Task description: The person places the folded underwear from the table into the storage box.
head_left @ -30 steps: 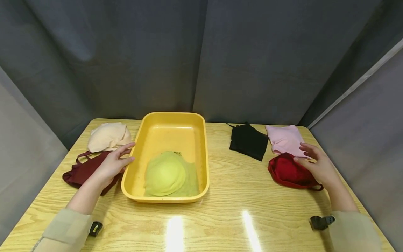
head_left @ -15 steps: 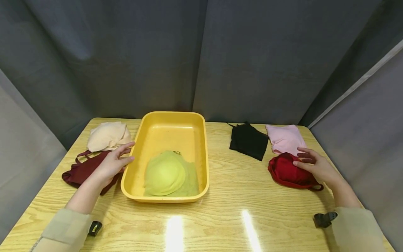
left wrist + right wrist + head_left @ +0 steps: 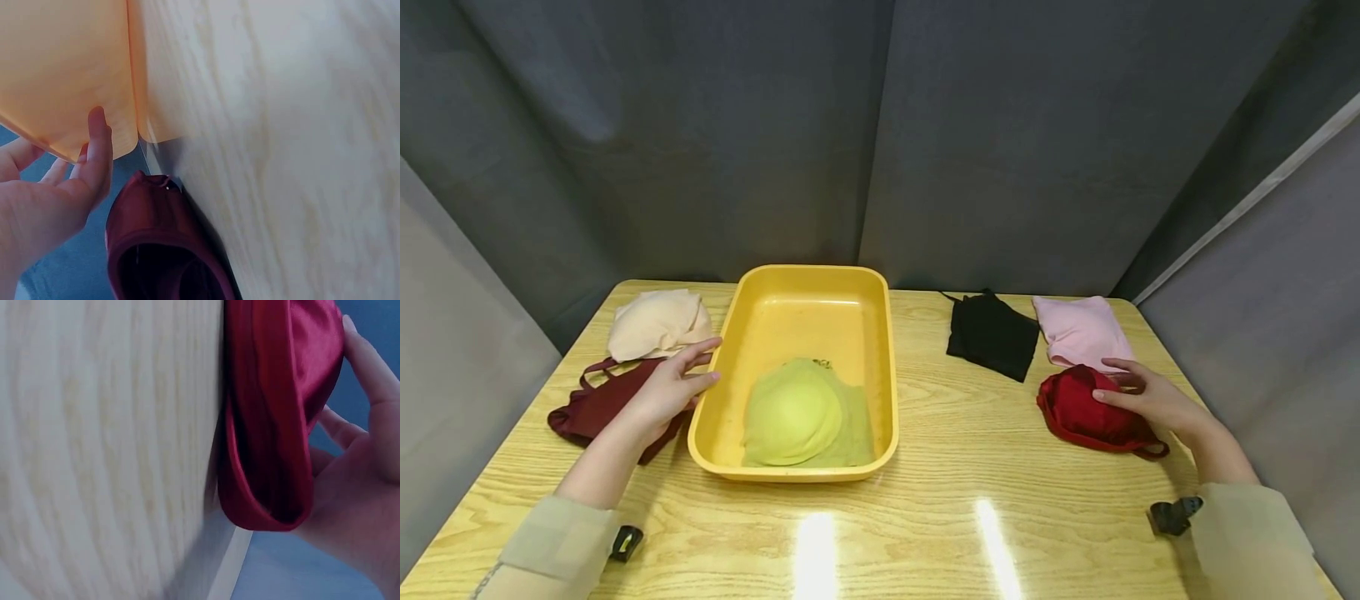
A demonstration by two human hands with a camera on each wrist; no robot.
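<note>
A yellow tray (image 3: 887, 392) stands left of centre on the table, with a yellow-green bra (image 3: 797, 417) lying in it. My left hand (image 3: 666, 396) is at the tray's left rim, fingers loosely spread; the left wrist view shows its fingers beside the orange-looking tray wall (image 3: 69, 69). Below that hand lies a maroon bra (image 3: 606, 400), partly covered by the forearm. At the right, my right hand (image 3: 1150, 404) rests against a red bra (image 3: 1090, 412). Its thumb touches the cup, and in the right wrist view the other fingers are partly hidden behind the red bra (image 3: 269, 419).
A beige bra (image 3: 658, 325) lies at the back left. Toward the back right are a black strapped top (image 3: 992, 337) and a folded pink garment (image 3: 1084, 331). A dark grey curtain (image 3: 880, 142) hangs behind the wooden table (image 3: 955, 467).
My right hand has moved left and slightly down onto the red bra, its thumb now on the cup. The left hand and the tray have stayed where they were.
</note>
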